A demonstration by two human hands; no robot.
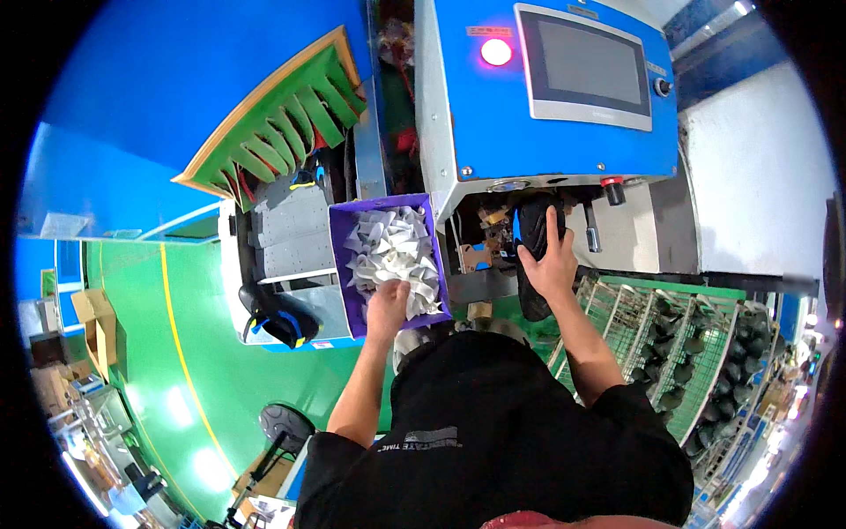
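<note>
My left hand reaches into a purple box at its near end. Its fingers are curled closed among thin, white curled pieces; whether one is between them is hidden. Under the front of a blue machine, my right hand grips a black shoe. The thumb presses the shoe's side while the fingers lie along its top. The shoe points away from me, its far end close to the machine's underside, and a small blue patch shows on its left side.
The blue machine carries a grey screen, a lit lamp and a red-black knob. At left, a conveyor with green curtain strips bears another black shoe. A green wire rack with dark pieces stands at right.
</note>
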